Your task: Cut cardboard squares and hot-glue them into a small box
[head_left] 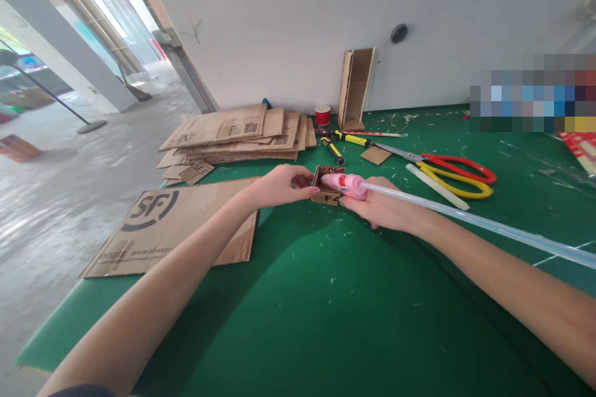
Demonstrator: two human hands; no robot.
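Note:
A small open-topped cardboard box (326,197) is in the middle of the view, with dark print on its near side. My left hand (287,185) grips its left wall between thumb and fingers. Wrapped round a pink hot glue gun (356,186), my right hand (379,206) is at the box's right side. The gun's nozzle points into the box; its tip is hard to make out inside. A long clear glue stick (465,216) runs out of the gun's back towards the right edge.
Flattened cardboard (223,130) is stacked at the back left, with a printed sheet (186,223) in front. Pliers (333,147), scissors (456,173), a red spool (322,115) and a pale strip (437,186) lie behind my hands. A cardboard trough (357,90) leans on the wall.

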